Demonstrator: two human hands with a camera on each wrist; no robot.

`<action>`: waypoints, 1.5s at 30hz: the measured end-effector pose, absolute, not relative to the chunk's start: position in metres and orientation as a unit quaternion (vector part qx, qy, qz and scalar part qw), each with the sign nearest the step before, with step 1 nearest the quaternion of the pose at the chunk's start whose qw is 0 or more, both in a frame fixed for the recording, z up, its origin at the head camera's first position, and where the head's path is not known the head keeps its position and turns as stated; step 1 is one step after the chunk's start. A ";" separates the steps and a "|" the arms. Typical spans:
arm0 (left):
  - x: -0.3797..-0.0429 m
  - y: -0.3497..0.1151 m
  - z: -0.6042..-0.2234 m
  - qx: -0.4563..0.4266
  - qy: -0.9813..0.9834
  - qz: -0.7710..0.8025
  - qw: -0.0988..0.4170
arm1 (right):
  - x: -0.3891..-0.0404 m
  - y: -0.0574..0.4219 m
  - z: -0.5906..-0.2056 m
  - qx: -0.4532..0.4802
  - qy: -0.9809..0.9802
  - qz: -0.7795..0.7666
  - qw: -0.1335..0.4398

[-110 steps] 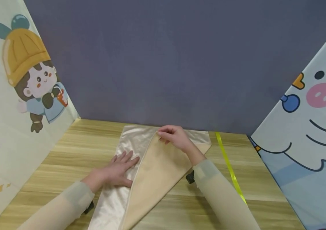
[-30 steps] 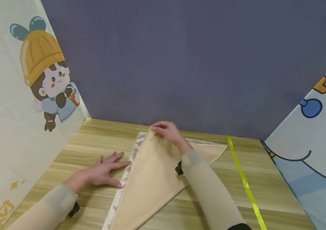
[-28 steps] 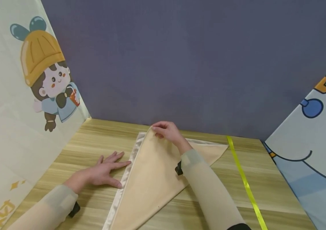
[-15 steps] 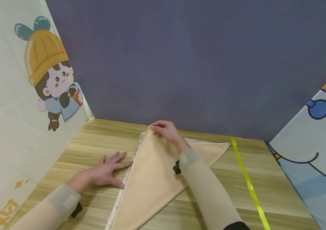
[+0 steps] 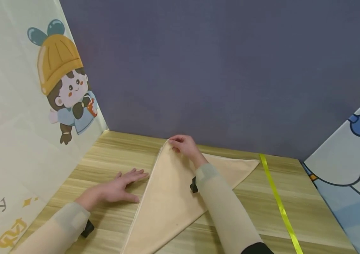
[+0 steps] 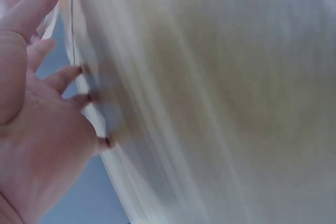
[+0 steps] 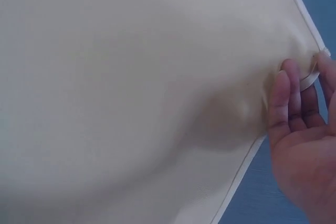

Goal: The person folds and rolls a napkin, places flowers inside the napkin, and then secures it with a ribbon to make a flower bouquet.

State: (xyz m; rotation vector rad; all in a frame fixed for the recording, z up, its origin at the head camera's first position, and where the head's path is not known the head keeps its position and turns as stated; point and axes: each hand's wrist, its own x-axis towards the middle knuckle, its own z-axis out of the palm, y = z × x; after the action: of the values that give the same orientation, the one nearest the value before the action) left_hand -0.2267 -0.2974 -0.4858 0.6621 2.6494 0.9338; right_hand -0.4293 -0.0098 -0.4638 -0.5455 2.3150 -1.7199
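A beige cloth [image 5: 167, 197] with a stitched edge lies folded over on the wooden table, one corner spread to the right. At its far corner, my right hand [image 5: 184, 145] pinches the fabric between thumb and fingertips. The right wrist view shows the same right hand [image 7: 307, 145] at the hemmed corner of the cloth [image 7: 115, 77], some fingertips partly behind the fabric. To the left of the cloth's long edge is my left hand [image 5: 116, 188], fingers spread and straight; whether its fingertips touch the edge I cannot tell. In the left wrist view, the left hand [image 6: 47, 114] holds nothing.
A yellow strip [image 5: 279, 203] runs down the wooden table [image 5: 87, 197] on the right. A dark grey panel [image 5: 214, 70] rises behind the table's far edge. Printed white panels stand at the left [image 5: 5, 106] and right [image 5: 351, 158].
The shiny underside that showed along the cloth's left edge has narrowed until it is out of sight. My left hand has come off that strip to the table side. The right hand keeps its pinch.
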 end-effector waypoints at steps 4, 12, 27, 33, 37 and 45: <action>-0.230 -0.303 -0.485 0.226 0.910 0.324 0.129 | -0.430 -0.012 -0.468 -0.182 0.781 -0.588 0.105; -0.228 -0.298 -0.486 0.227 0.920 0.287 0.138 | -0.437 -0.019 -0.480 -0.178 0.795 -0.570 0.102; -0.225 -0.298 -0.486 0.207 0.927 0.282 0.137 | -0.433 -0.022 -0.501 -0.209 0.810 -0.530 0.135; -0.224 -0.296 -0.485 0.210 0.928 0.279 0.131 | -0.425 -0.022 -0.499 -0.234 0.831 -0.484 0.140; -0.221 -0.291 -0.484 0.213 0.931 0.268 0.125 | -0.420 -0.023 -0.495 -0.277 0.856 -0.409 0.151; -0.221 -0.286 -0.486 0.208 0.938 0.245 0.128 | -0.416 -0.027 -0.490 -0.336 0.874 -0.308 0.166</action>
State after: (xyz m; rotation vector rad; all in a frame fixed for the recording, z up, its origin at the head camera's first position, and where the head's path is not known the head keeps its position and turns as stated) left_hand -0.2206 -0.2865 -0.4859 0.6058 2.7297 0.7124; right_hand -0.4157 -0.0267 -0.4900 -0.9572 2.4898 -0.8785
